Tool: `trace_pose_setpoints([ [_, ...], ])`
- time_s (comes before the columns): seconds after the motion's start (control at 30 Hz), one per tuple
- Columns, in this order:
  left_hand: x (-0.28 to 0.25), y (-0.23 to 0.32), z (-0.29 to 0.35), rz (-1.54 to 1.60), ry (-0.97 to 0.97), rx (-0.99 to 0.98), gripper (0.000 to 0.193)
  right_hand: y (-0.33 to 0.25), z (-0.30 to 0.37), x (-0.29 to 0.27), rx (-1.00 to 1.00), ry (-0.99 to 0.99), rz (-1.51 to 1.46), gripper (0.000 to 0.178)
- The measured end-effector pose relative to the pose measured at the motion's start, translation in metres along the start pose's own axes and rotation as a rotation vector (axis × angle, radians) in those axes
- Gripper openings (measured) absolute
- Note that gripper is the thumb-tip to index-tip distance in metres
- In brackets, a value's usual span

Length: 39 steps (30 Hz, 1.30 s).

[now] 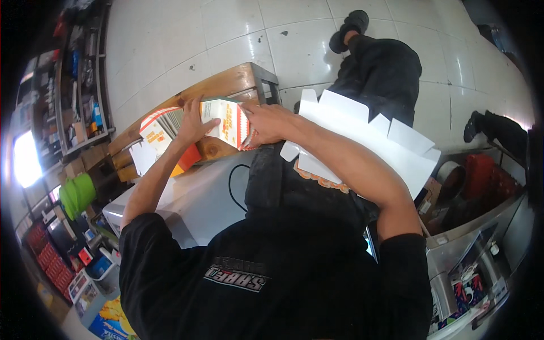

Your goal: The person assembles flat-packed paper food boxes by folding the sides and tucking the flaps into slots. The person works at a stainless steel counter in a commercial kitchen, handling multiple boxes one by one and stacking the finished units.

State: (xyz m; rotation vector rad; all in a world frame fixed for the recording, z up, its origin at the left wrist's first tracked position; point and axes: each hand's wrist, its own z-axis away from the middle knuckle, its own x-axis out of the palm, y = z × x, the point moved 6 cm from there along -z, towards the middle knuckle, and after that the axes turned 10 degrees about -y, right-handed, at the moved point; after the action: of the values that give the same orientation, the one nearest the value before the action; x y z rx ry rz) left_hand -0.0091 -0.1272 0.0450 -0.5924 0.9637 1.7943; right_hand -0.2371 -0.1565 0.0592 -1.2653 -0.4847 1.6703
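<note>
Between my hands, over the wooden bench, is a small white carton (222, 116) with orange print and a red zigzag edge. My left hand (195, 123) grips its left side, the thumb lying on the printed face. On its right side my right hand (267, 123) is closed around the edge, with some fingers hidden underneath. Just left of my left hand stands a packed row of similar flat cartons (154, 135), orange and white. A large white cardboard blank (365, 133) with cut flaps lies under my right forearm, across my lap.
The wooden bench (238, 79) has a metal leg at its far right corner. A grey-white surface (198, 195) with a black cable lies nearer me. Shelves (85, 79) stand left, with a green container (77, 192) below. An open bin (481, 198) stands right.
</note>
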Motion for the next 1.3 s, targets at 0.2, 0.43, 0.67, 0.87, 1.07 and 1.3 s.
trace_pose_setpoints([
  [0.2, 0.016, 0.005, 0.004, -0.033, 0.101, 0.028, 0.099, -0.009, 0.008, -0.012, 0.133, 0.284, 0.294, 0.074],
  [0.43, 0.015, 0.020, 0.012, 0.096, 0.113, -0.037, 0.098, -0.013, 0.010, -0.056, 0.117, 0.228, 0.083, 0.035],
  [0.67, 0.020, -0.016, -0.001, 0.190, 0.103, -0.018, 0.100, -0.004, 0.014, -0.091, -0.115, 0.661, -0.347, 0.028],
  [0.87, 0.024, -0.037, -0.012, 0.374, 0.075, 0.003, 0.102, 0.003, 0.005, -0.048, 0.156, 0.326, -0.192, 0.027],
  [1.07, 0.026, -0.036, -0.009, 0.279, 0.128, -0.014, 0.101, 0.001, 0.009, -0.037, 0.263, 0.298, -0.100, 0.031],
  [1.3, 0.021, -0.021, -0.011, 0.653, 0.012, -0.071, 0.096, 0.043, -0.015, -0.017, 0.238, 0.224, -0.087, 0.035],
])
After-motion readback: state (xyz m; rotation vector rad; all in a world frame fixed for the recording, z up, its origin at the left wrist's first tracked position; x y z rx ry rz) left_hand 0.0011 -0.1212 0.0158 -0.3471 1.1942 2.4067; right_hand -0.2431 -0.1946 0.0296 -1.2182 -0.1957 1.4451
